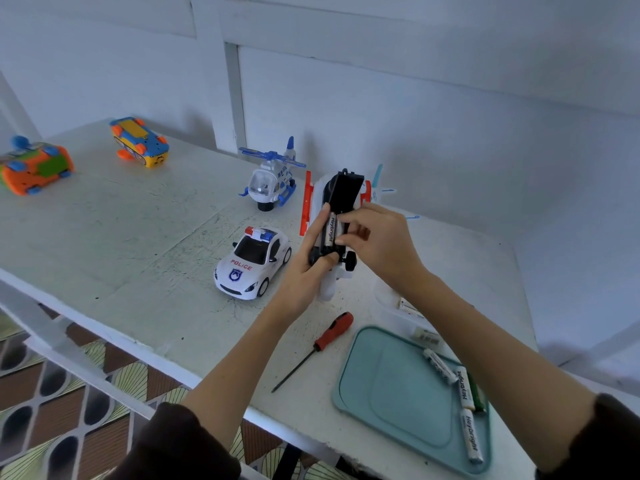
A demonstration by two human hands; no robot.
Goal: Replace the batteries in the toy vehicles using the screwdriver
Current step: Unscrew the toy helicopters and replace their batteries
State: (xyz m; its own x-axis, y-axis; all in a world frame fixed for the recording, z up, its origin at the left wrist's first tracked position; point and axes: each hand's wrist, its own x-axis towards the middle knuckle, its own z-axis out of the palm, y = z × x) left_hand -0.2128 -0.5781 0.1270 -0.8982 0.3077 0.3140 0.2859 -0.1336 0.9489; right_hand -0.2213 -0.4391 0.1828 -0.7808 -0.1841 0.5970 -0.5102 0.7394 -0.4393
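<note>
Battery fitting: the left hand [304, 268] grips the upturned white plastic toy plane [341, 202], beside the white police car [252, 263]; right hand [374, 237] fingertips pinch a white battery [330, 230] into its compartment. Next, likely pressing it home.

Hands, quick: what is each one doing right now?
Left hand: grips the upturned toy plane from below.
Right hand: pinches a Heybright battery at the plane's open compartment.

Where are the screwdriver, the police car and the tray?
screwdriver [333, 331], head view, on its red handle.
police car [252, 265], head view, on its bonnet.
tray [391, 393], head view, on its bare teal floor.
</note>
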